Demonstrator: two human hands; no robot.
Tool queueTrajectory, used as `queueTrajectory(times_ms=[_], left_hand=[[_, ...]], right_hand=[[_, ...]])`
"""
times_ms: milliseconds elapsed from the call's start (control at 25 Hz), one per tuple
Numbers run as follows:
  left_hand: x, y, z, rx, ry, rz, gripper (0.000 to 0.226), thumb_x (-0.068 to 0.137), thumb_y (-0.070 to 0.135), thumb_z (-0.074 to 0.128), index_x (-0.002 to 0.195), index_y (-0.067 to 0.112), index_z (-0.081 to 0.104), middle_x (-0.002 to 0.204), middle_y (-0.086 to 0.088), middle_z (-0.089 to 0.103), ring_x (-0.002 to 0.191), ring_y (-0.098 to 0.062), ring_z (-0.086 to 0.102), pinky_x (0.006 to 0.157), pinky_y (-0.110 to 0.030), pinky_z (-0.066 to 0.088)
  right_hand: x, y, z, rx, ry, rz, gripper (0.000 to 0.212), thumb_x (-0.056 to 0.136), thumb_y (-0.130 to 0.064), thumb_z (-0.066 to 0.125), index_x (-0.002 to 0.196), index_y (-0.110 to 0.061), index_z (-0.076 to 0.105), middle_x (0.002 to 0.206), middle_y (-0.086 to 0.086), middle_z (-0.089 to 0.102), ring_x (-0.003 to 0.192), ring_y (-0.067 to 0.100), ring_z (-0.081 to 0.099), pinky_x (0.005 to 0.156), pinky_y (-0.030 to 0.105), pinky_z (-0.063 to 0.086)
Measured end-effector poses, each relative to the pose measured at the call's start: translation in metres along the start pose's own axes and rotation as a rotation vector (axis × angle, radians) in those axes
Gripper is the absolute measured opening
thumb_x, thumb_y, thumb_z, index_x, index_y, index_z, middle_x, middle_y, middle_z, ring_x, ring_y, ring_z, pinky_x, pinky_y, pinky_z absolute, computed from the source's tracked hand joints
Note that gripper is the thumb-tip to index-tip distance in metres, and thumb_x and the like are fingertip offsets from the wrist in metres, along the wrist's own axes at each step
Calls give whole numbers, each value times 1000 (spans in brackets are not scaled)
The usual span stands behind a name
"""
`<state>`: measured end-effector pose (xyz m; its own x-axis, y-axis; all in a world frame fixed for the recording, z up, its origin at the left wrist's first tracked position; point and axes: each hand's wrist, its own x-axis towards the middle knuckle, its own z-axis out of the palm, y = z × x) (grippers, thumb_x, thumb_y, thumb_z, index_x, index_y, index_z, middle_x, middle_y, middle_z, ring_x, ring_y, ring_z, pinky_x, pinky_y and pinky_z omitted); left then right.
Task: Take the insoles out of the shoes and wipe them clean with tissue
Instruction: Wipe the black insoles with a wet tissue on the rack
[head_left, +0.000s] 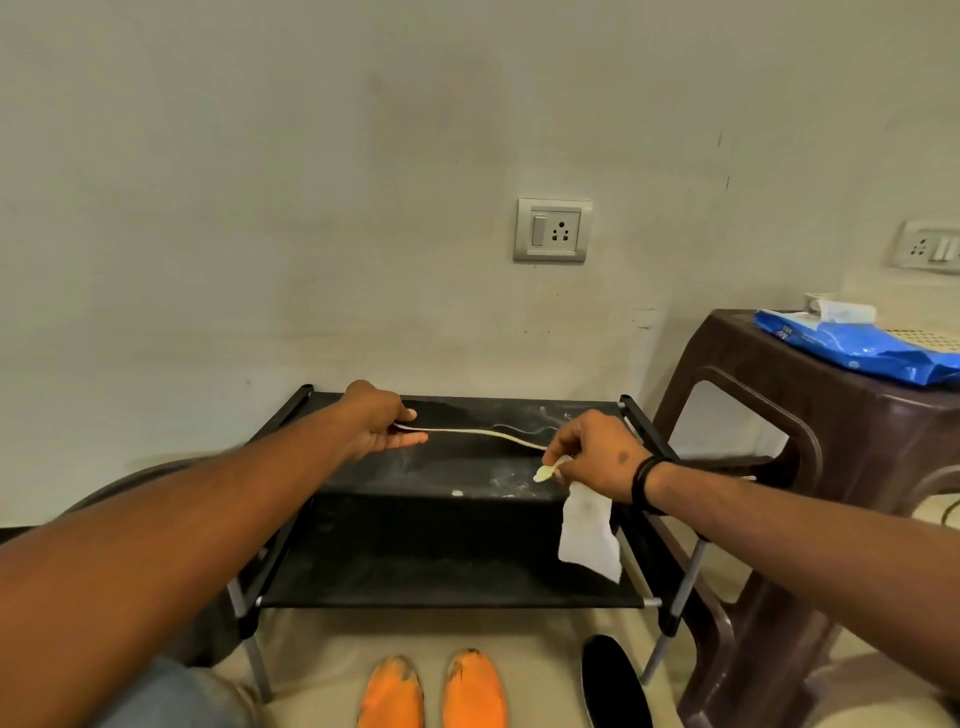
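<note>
Insole (467, 432) pinched between both hands (right (592, 457) grips tissue (589, 540)).

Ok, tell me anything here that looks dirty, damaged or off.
The rack top is dusted with white smears and a small white speck near its front edge. The two orange insoles on the floor have dark scuffed toes. The insole held edge-on between left hand and right hand sags and bends.

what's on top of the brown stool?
A blue tissue pack lies on the brown stool, white tissue sticking out. The seat under the pack is hidden.
</note>
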<state>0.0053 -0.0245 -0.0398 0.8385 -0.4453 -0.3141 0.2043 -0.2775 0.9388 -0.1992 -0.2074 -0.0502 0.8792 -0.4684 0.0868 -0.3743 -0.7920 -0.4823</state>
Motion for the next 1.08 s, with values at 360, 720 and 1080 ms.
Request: queueTrajectory(times_ms=[360, 720, 1080], left_hand=[[17, -15, -10, 994, 143, 489, 42, 81, 51, 77, 104, 18, 64, 100, 1, 65, 92, -19, 63, 82, -37, 55], [26, -40, 22, 1206, -153, 696, 43, 86, 58, 67, 122, 34, 66, 118, 6, 58, 110, -12, 57, 93, -32, 50], [49, -55, 34, 970, -110, 683, 52, 68, 64, 80, 108, 32, 74, 101, 11, 52, 93, -3, 53, 85, -30, 52]], right_hand=[[28, -9, 0, 143, 62, -54, 12, 85, -4, 69, 90, -12, 75, 74, -1, 71, 69, 7, 66, 68, 15, 47], [80, -2, 17, 179, -46, -123, 15, 85, -3, 70, 92, -14, 77, 92, 1, 74, 88, 13, 69, 85, 26, 55], [110, 9, 44, 42, -83, -279, 14, 88, -10, 69, 97, -13, 79, 90, -2, 73, 73, 1, 61, 65, 4, 43]])
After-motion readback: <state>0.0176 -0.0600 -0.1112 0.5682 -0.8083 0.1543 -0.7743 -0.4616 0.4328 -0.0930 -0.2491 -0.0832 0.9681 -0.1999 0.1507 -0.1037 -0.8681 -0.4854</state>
